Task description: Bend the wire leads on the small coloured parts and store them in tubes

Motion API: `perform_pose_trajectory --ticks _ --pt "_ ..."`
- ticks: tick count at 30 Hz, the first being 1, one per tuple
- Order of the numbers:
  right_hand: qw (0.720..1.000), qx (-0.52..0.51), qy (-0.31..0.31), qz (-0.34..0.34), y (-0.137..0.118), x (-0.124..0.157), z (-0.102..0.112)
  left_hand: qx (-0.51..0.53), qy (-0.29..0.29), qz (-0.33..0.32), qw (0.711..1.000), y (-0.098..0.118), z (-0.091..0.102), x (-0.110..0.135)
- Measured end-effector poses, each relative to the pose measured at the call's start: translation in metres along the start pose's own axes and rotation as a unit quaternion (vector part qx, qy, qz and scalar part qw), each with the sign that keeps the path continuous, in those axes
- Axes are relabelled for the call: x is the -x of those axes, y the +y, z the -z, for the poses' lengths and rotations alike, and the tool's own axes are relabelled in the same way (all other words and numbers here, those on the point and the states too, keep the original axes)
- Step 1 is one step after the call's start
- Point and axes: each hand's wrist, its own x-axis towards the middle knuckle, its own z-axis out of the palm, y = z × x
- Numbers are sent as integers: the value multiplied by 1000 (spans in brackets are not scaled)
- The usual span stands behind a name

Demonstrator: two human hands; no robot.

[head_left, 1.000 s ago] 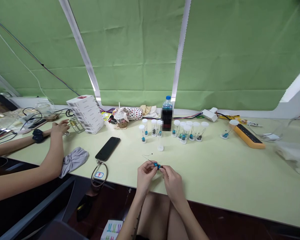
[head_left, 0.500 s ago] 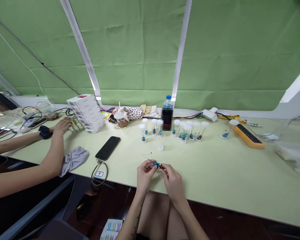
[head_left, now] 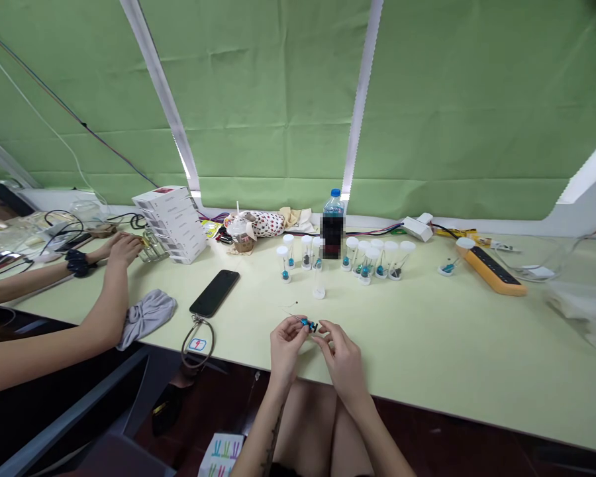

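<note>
Blue bead-like electronic component (head_left: 308,324) with thin wire leads is being pinched in the fingertips (head_left: 294,322) of the left hand (head_left: 285,349), just above the front edge of the pale green worktop (head_left: 427,344). The right hand (head_left: 342,363) is curling narrowly right beside the component's far end, though it is hard to tell whether its fingers are touching it. Straight ahead of the hands, clear plastic tubes (head_left: 391,260) with white caps are standing in a row, with small blue parts showing inside them, and one lone tube (head_left: 318,283) is standing nearer the hands. Farther ahead, a plastic bottle (head_left: 333,225) is standing behind the row. Left of the hands, a black smartphone (head_left: 214,293) and a grey cloth (head_left: 146,319) are lying on the worktop. Far left, a co-worker's hand (head_left: 125,250) is resting against a glass jar (head_left: 151,248). Right of the hands, an orange power strip (head_left: 491,275) is lying on the worktop.
</note>
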Motion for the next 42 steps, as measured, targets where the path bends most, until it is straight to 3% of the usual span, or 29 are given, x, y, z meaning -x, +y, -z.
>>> perform_pose_trajectory --ticks 8,20,25,32,42 --pt "1000 14 -3 8 0 0 0 -6 -38 1 999 2 0 2" --pt "1000 13 -7 -7 -1 0 0 -17 -9 -13 1000 3 -2 3" --pt "1000 13 0 13 0 0 0 -22 -27 -11 999 2 -1 2" --pt "998 55 -21 -10 -3 -2 2 -28 -30 -10 999 4 -2 3" --pt "1000 25 -6 -1 0 -1 0 -19 -31 -7 999 2 -1 1"
